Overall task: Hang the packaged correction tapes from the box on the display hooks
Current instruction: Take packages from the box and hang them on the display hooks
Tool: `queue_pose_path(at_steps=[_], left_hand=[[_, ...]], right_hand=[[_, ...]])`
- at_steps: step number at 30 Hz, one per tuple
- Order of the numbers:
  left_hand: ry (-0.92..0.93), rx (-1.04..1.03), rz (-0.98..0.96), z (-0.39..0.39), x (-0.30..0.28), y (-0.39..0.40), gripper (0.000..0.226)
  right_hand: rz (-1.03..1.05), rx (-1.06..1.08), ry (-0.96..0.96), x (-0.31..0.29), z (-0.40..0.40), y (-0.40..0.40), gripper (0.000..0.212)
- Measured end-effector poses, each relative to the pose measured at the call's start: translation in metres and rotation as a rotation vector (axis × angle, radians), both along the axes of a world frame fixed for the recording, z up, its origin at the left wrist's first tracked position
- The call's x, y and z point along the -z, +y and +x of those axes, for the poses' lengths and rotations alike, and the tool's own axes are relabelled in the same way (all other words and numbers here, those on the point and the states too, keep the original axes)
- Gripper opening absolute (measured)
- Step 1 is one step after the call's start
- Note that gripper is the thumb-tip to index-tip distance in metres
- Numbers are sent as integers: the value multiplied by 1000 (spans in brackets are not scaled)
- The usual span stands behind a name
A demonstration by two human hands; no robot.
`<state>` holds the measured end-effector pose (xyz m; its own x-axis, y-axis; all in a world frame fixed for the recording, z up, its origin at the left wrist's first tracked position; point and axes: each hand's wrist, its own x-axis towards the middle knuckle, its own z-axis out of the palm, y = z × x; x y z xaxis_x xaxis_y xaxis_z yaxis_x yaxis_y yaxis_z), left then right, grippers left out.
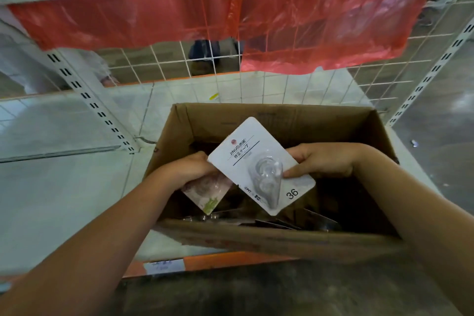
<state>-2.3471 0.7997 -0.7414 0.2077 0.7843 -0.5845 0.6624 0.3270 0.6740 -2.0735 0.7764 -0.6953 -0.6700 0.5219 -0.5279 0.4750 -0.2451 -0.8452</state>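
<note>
While over the box [295,120], we see right hand [324,161] pinching white pkg [259,161] at 3 o'clock; left hand [189,168] grips pink pkg [205,192].

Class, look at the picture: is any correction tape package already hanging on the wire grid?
No: the wire grid bears no package; the white package sits in both hands over the box.

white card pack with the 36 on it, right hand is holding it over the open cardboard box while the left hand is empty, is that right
Not quite: the left hand is not empty. The head view shows it gripping a second package. The rest stands: the right hand holds the white card pack marked 36 over the open cardboard box.
</note>
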Motion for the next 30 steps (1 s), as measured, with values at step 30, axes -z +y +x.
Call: queue_pose_path(at_steps=[30], left_hand=[[-579,-350,638,-37,-210,-37,26]], right_hand=[[106,730,614,-146,-41,-25,61]])
